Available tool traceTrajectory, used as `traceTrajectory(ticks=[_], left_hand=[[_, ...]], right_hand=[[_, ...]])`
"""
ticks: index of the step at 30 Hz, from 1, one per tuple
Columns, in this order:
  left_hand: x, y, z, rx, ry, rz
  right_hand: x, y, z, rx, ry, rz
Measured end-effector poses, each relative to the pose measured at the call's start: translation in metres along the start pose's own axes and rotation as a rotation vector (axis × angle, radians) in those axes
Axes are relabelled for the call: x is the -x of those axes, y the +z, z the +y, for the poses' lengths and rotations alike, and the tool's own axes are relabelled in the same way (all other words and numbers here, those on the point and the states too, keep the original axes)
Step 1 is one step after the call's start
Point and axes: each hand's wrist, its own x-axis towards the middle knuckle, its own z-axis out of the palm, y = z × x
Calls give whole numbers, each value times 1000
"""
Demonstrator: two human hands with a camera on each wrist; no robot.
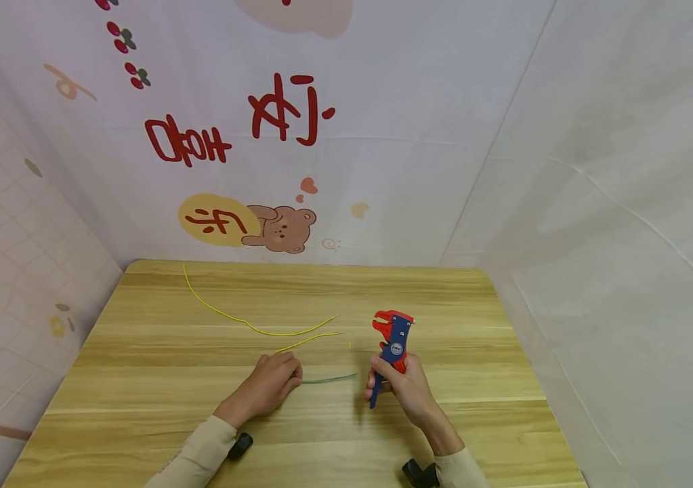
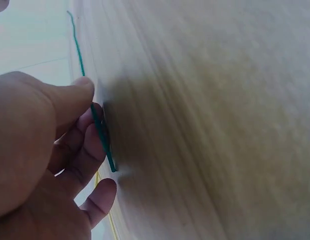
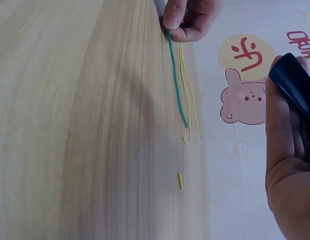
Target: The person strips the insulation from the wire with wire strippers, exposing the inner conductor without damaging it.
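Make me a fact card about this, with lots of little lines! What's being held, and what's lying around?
Left grip: pinches the green wire
Right grip: holds a red-and-blue tool by its blue handle
Green wire's free end: points toward the tool, not touching it
Long yellow wires: two, lying on the table
Short yellow pieces: two, apart from each other
Table: light wood grain
Wall picture: a brown bear beside a yellow circle
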Motion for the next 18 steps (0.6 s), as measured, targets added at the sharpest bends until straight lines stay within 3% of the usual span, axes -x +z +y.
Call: traceTrajectory(ticks=[7, 12, 18], left_hand=[[0, -3, 1, 107, -46, 18], [0, -8, -1, 190, -60, 110], [-3, -16, -2, 248, -8, 221]], right_hand=[[0, -1, 1, 0, -5, -9], [0, 0, 0, 9, 2, -6], [0, -1, 0, 9, 4, -7]])
